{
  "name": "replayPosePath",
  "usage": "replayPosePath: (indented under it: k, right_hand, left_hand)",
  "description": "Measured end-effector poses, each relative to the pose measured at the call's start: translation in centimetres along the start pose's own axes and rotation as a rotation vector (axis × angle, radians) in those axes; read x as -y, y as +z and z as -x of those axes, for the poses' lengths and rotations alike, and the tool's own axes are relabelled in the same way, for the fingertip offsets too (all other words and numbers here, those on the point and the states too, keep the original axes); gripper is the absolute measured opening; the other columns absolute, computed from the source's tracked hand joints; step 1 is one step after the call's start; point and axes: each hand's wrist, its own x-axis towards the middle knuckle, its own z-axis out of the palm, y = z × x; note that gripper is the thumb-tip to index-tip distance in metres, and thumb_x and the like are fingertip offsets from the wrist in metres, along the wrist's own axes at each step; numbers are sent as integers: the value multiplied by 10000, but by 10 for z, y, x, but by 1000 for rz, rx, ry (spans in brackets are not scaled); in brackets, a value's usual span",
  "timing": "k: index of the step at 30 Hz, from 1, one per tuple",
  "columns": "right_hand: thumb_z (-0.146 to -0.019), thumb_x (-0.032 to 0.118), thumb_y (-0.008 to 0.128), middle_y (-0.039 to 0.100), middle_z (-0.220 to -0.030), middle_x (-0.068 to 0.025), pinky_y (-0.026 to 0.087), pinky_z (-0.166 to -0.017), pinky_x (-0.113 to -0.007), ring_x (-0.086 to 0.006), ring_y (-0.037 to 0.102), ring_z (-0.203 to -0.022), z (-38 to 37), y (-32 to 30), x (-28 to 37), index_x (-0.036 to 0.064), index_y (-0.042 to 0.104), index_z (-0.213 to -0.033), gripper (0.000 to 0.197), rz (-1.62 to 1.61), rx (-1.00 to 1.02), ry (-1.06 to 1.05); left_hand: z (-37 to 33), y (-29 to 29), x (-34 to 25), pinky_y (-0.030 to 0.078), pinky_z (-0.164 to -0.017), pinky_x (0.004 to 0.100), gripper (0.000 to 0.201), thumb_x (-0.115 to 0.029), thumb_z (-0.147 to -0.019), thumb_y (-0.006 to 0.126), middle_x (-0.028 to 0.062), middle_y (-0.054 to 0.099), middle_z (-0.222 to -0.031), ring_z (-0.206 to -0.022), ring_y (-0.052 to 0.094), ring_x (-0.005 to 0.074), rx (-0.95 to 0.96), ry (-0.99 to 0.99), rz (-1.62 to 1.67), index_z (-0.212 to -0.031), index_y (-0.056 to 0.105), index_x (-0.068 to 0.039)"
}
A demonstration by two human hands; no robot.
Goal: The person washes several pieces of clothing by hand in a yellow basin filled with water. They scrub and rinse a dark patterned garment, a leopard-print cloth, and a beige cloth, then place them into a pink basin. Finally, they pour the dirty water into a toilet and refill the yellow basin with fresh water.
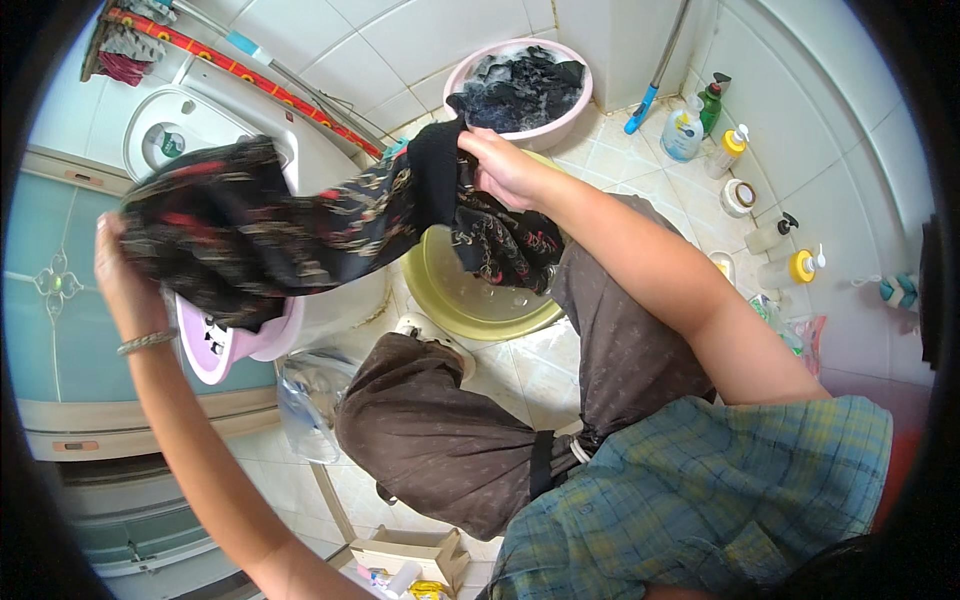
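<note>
A black garment with red and tan patterning is stretched in the air between my two hands, one stretch of it blurred. My right hand is closed on it beside a plain black band. At the far left, my left hand grips the other end, its fingers partly behind the cloth. The loose end below my right hand hangs over a yellow-green basin on the floor, which holds cloudy water. Further back, a pink tub contains dark laundry in suds.
Along the right wall stand a green pump bottle, a clear blue-labelled bottle, yellow-topped bottles and a blue-handled pole. A lilac basin and a clear plastic bag are at left. A cardboard box sits lower down.
</note>
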Motion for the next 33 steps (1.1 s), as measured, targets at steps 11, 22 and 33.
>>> replayPosePath:
  k: [11, 22, 33]
  right_hand:
    - [-857, 201, 474, 599, -821, -51, 450, -693, -273, -127, 557, -753, -17, -17, -9, 20, 581, -1044, 282, 720, -21, 33]
    - [-767, 192, 544, 602, -921, -200, 476, -746, -438, -344, 599, -839, -72, -115, -9, 101, 440, -1195, 450, 1896, 154, 150]
    - [-599, 422, 748, 52, -1476, -129, 200, -982, -659, -426, 32, -1333, -29, -234, -193, 320, 150, -1406, 1009, 1897, 371, 472]
  left_hand:
    - [85, 125, 197, 437, -829, 289, 160, -152, -874, 545, 28, 603, -953, -926, 555, 131, 739, -282, -346, -993, 575, -49]
    - [140, 144, 386, 376, -958, 375, 612, -244, -764, 667, 192, 453, -1227, -1139, 460, 309, 1086, -228, -474, -1289, 379, -118]
    - [179, 272, 485, 160, -994, 638, 1011, -486, -609, 736, 121, -24, -1483, -1336, 36, 422, 994, -193, -1008, -1411, 141, -324]
